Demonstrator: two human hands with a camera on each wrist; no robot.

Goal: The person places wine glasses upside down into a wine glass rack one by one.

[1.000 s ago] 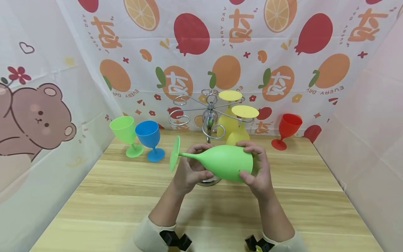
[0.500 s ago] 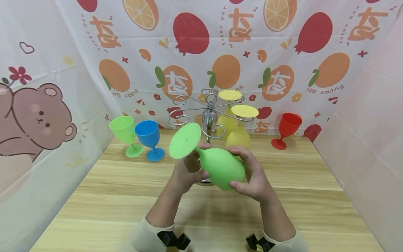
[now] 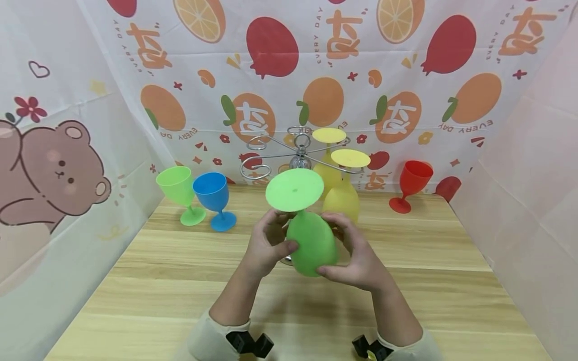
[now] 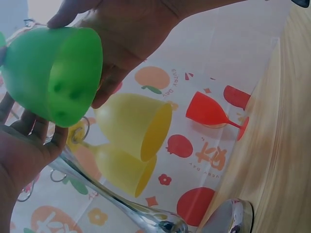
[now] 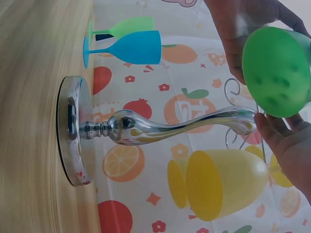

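Note:
Both hands hold a green goblet upside down in front of a chrome glass rack, its round foot on top, tilted toward the head camera. My left hand grips the bowl from the left, thumb on the near face. From the right, my right hand grips it with the thumb low near the rim. The bowl's open mouth shows in the left wrist view, where the goblet is off the table. Two yellow goblets hang upside down by their feet from the rack's right-hand hooks.
On the table's left stand a second green goblet and a blue goblet, both upright. A red goblet stands upright at the back right. The rack's round base rests on the wooden table. Printed cloth hangs behind.
The held green goblet has turned from lying sideways, foot to the left, to upside down with its foot on top. Both hands have turned with it and keep their hold.

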